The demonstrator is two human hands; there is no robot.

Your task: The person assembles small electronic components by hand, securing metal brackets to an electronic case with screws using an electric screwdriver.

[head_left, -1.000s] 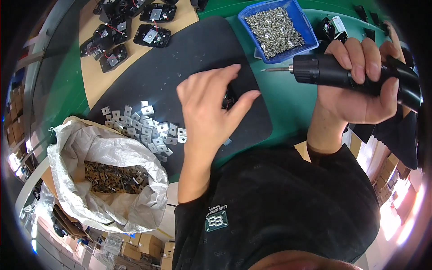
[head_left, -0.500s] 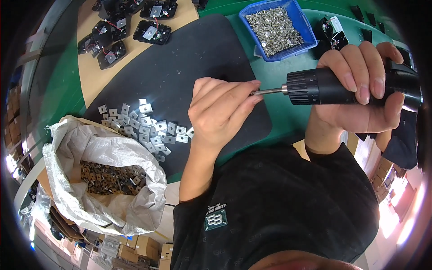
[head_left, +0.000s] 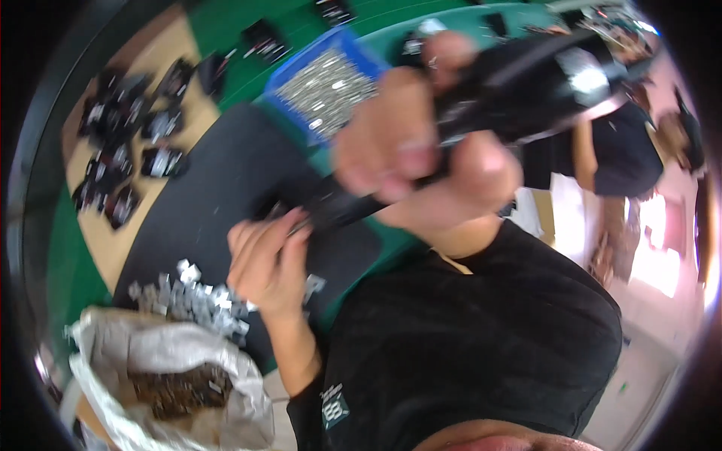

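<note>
A black electric screwdriver [head_left: 519,86] is gripped in my right hand [head_left: 414,150], slanting down to the left. Its tip end reaches the fingers of my left hand [head_left: 263,259], which are pinched together above the dark mat [head_left: 226,173]. A dark shape shows beside those fingertips, but motion blur hides what they hold. Small silvery metal plates [head_left: 195,297] lie scattered on the mat, left of and behind my left hand. Beyond my right hand stands a blue bin [head_left: 280,84] filled with small screws [head_left: 327,86].
A white woven sack [head_left: 252,410] of brownish metal parts [head_left: 180,391] stands at the lower left. Black plastic housings [head_left: 113,161] are piled on a brown board [head_left: 169,45], with more on the green table [head_left: 226,30]. Another person [head_left: 624,150] is at the right.
The view has swung, shifting the table and bin leftward. My right hand has tilted the screwdriver from level to slanting. Earlier, my left fingers pinched a screw at its tip.
</note>
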